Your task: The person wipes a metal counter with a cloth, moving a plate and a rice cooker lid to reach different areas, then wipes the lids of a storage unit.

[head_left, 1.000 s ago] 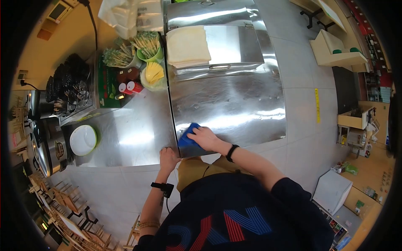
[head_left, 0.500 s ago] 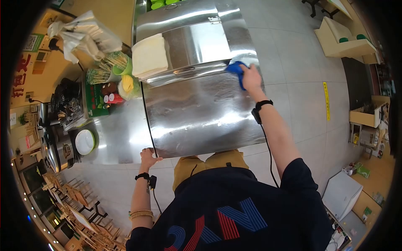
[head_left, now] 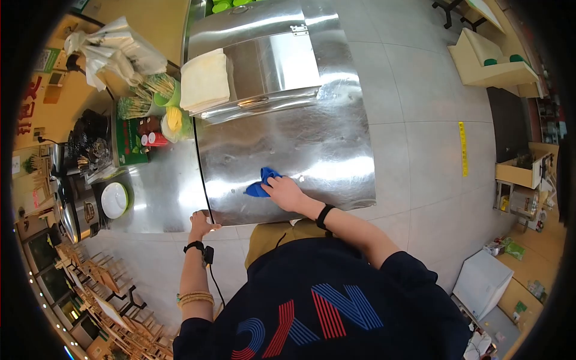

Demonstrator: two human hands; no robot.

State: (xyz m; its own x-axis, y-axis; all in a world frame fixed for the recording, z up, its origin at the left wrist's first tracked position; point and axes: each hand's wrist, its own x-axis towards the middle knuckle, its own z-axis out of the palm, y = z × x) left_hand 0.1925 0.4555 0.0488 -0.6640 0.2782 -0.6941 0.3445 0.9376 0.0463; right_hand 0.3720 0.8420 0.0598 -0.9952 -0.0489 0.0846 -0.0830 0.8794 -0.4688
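A blue cloth (head_left: pixel 258 189) lies bunched on the shiny steel counter (head_left: pixel 312 141), close to its near edge. My right hand (head_left: pixel 287 193) presses it against the metal, fingers closed over part of it. At the counter's near edge, by the dark seam between two steel sections, rests my left hand (head_left: pixel 203 224). Its thumb is stretched apart from the fingers and it holds nothing. Small light specks or wet marks show on the steel around the cloth.
A stack of folded pale cloths (head_left: pixel 205 81) sits at the back left. Cups of wrapped sticks (head_left: pixel 135 107), red-and-white containers (head_left: pixel 157 140) and a white bowl (head_left: pixel 114 200) stand along the left. Plastic bags (head_left: pixel 114 54) hang above them. Tiled floor (head_left: pixel 420 144) lies to the right.
My right hand has brought the blue cloth from the far right part of the counter toward the near middle. My left hand stays at the edge.
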